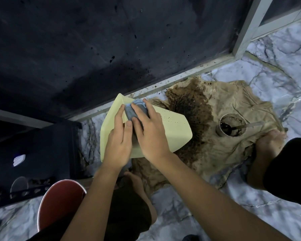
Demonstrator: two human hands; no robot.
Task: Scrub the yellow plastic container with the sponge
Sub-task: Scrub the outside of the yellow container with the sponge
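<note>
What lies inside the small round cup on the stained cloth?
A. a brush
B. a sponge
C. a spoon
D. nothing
C: a spoon lies in the cup, its dark bowl inside and its handle pointing out over the right rim, on the cloth.

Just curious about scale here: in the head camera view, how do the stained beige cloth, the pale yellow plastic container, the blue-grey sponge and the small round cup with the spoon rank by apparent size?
1. Stained beige cloth
2. Pale yellow plastic container
3. Round cup and blue-grey sponge: unsure, since hands hide much of the sponge.
</note>
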